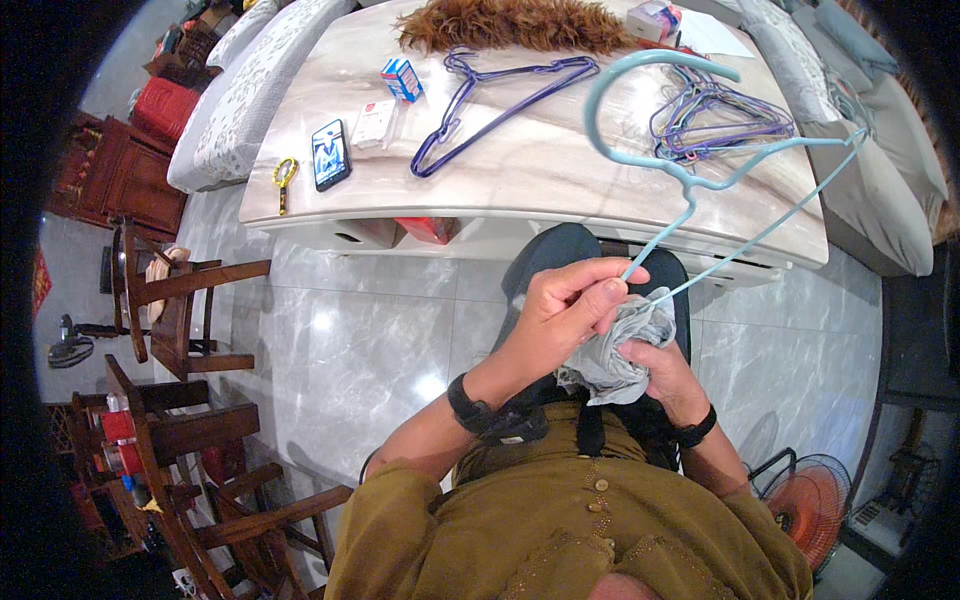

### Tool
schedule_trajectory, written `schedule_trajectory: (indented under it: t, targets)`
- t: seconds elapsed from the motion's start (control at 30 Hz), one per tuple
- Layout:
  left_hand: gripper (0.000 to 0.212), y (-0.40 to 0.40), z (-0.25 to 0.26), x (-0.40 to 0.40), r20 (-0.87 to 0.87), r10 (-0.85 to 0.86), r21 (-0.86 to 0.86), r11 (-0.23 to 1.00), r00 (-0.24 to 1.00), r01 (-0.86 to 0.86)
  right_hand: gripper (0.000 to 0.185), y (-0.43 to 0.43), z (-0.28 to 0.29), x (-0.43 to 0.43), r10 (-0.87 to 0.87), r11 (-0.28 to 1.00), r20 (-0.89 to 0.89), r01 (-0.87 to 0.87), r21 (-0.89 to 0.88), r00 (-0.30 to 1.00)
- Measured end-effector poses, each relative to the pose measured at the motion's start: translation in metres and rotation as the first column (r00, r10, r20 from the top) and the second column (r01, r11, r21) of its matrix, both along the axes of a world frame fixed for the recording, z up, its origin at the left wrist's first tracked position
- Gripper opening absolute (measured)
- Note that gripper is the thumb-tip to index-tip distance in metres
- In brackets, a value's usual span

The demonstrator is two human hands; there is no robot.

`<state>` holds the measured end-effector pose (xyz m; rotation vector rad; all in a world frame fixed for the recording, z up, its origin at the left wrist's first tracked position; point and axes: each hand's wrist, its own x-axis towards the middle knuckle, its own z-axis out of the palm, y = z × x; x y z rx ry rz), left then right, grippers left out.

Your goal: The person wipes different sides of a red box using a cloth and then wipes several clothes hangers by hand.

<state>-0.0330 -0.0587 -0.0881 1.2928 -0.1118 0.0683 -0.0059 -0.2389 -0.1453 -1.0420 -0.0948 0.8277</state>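
My left hand (566, 307) pinches one arm of a light-blue clothes hanger (724, 184) between thumb and fingers. The hanger's large hook points up and away from me, over the table. My right hand (664, 375) grips a crumpled pale grey cloth (611, 364), which is wrapped about the near end of the hanger and hides it. Both hands are above my lap. On the table ahead lie dark purple hangers (495, 105), and to their right sits a tangled pile of hangers in several colours (712, 116).
The marble-patterned table (315, 214) also holds a phone (330, 155), a magnifying glass (283, 184), small boxes (403, 79) and a brown feather duster (517, 26). Wooden chairs (184, 315) are at left, sofas (225, 135) flank the table, and a fan (806, 510) stands at right.
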Motion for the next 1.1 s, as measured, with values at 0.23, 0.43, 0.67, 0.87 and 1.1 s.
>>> schedule_trajectory:
  t: [0.23, 0.43, 0.67, 0.87, 1.1]
  targets:
    - [0.024, 0.003, -0.003, -0.005, -0.056, -0.073, 0.046, 0.996, 0.996, 0.075, 0.05, -0.032, -0.011, 0.021, -0.27, 0.951, -0.015, 0.27, 0.149, 0.963]
    - [0.023, 0.021, -0.018, -0.02, -0.178, -0.117, 0.082, 0.988, 0.977, 0.134, 0.045, -0.091, -0.024, 0.047, -0.496, 0.842, -0.103, 0.507, 0.184, 0.862]
    - [0.02, 0.036, -0.024, -0.032, -0.178, -0.047, 0.272, 0.957, 0.983, 0.095, 0.038, -0.149, -0.029, 0.076, -0.728, 0.662, -0.027, 0.712, 0.234, 0.685]
    - [0.019, 0.045, -0.029, -0.036, -0.188, -0.003, 0.417, 0.905, 0.982, 0.083, 0.036, -0.153, -0.009, 0.07, -0.776, 0.576, 0.359, 0.814, 0.068, 0.519]
    - [0.018, 0.039, -0.024, -0.035, -0.071, -0.025, 0.51, 0.858, 0.997, 0.058, 0.062, -0.094, 0.031, 0.042, 0.002, 0.765, 0.757, 0.487, -0.422, 0.653]
